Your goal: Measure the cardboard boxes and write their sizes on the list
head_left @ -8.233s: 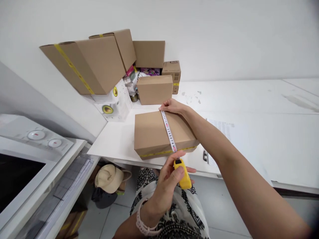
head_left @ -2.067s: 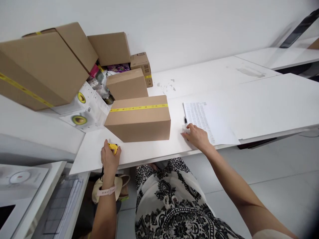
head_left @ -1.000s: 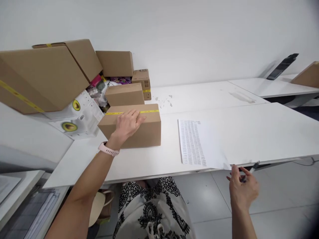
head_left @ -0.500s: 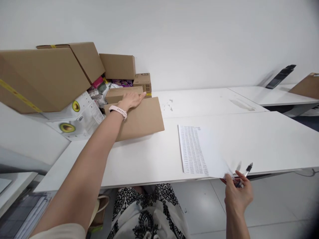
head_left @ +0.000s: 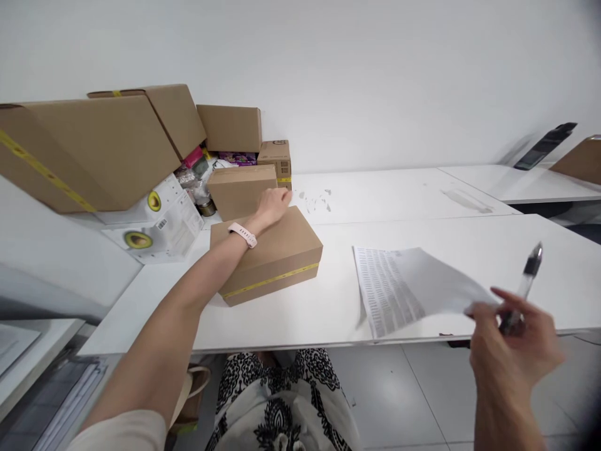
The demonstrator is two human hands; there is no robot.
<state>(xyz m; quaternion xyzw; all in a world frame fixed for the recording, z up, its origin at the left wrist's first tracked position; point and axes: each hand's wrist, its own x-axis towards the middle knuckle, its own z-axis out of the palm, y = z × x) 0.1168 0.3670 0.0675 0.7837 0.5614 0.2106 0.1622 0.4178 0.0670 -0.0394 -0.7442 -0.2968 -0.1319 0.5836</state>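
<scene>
My left hand (head_left: 273,208), with a pink band at its wrist, lies over the top of a brown cardboard box (head_left: 277,250). Its fingers curl down by the box's far edge, where their tips are hidden. Yellow tape runs along the box's near side. At the right, my right hand (head_left: 514,338) pinches the corner of a white printed sheet of paper (head_left: 422,282) between thumb and finger. A pen (head_left: 530,269) with a dark tip is held in the same hand, pointing up. The sheet's right side is lifted and bent; its printed left part is low over the table.
More cardboard boxes (head_left: 94,150) are stacked at the back left, above white cartons (head_left: 164,228) with avocado pictures. A smaller closed box (head_left: 241,191) stands behind my left hand. On the white table (head_left: 291,319), a dark device (head_left: 544,147) leans at the far right.
The box under my left hand has slid nearer and turned, showing its taped side. My right hand has moved right and up, raising the paper's corner. The view has shifted slightly.
</scene>
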